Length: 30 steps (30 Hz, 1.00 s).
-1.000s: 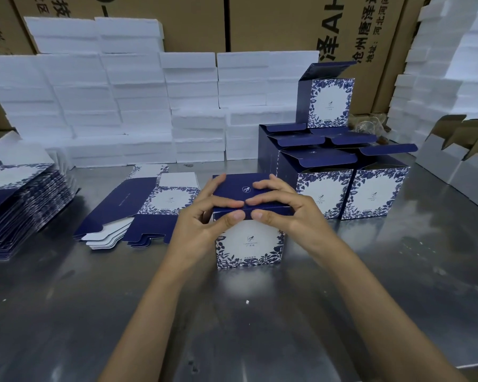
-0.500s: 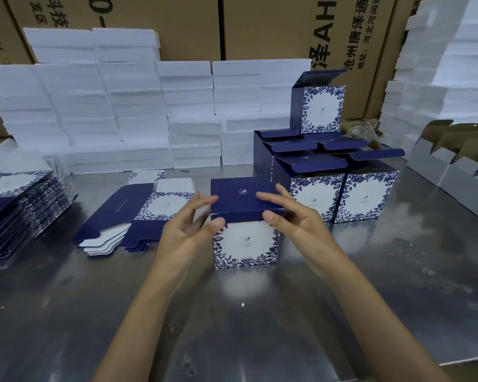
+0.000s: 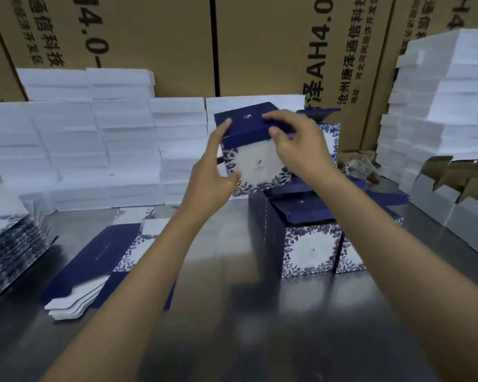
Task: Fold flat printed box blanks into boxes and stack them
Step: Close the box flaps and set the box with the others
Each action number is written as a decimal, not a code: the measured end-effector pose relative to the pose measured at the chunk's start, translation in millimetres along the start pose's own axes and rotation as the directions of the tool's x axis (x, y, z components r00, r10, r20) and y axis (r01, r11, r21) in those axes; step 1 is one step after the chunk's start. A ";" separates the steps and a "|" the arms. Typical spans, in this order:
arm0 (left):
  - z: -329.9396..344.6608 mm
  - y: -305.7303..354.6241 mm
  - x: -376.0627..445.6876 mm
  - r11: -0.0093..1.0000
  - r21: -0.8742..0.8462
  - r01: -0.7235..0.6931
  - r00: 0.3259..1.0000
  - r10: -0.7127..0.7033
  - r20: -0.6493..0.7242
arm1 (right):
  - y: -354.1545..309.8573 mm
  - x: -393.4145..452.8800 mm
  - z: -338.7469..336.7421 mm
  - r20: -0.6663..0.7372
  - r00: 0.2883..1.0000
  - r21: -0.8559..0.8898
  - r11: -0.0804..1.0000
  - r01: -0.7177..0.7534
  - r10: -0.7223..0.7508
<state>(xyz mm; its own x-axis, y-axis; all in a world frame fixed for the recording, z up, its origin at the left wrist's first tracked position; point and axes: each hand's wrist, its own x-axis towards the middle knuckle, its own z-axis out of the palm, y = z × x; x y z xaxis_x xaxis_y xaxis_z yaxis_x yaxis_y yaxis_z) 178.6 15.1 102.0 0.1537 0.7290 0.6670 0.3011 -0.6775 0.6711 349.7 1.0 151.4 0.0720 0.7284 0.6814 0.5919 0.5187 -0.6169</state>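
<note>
We hold the folded navy-lidded cardboard box with a white, blue-floral front (image 3: 255,164) in the air between both hands: our left hand (image 3: 214,172) curls round its left side, thumb on the front, and our right hand (image 3: 298,147) grips the lid's right edge. Below our right fingers stand the stacked finished navy floral boxes (image 3: 309,244); below our left wrist lie the flat printed box blanks (image 3: 105,255) on the steel table (image 3: 246,326).

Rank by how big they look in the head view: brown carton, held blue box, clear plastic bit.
1. Brown cardboard carton at the back.
2. Blue-and-white floral paper box held in both hands.
3. Crumpled clear plastic piece.
The box is nearer the camera, yet looks smaller than the carton.
</note>
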 end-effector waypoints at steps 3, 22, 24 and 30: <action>34.2 -13.2 46.4 0.998 0.059 0.030 0.999 -0.028 -0.035 | 30.4 39.1 -5.4 -0.017 0.999 -0.082 0.995 -0.049 0.048; 123.9 -100.6 126.1 0.958 0.242 0.154 0.979 -0.182 0.094 | 147.1 91.9 2.3 0.322 0.928 -0.612 0.789 0.055 0.186; 119.5 -99.3 119.3 0.962 0.231 0.142 0.982 -0.167 0.090 | 140.9 87.5 1.7 0.345 0.913 -0.623 0.780 0.048 0.220; 89.8 -87.4 79.1 0.968 0.194 0.156 0.979 -0.178 0.100 | 108.3 62.9 -0.5 0.417 0.872 -0.537 0.844 0.008 0.257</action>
<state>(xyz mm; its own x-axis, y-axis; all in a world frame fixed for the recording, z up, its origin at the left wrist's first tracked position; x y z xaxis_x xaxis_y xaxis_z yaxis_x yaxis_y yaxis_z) 248.9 140.7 67.0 0.1913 0.8441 0.5008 0.4981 -0.5232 0.6915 418.7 102.8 127.6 -0.1202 0.9550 0.2713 0.9309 0.2034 -0.3034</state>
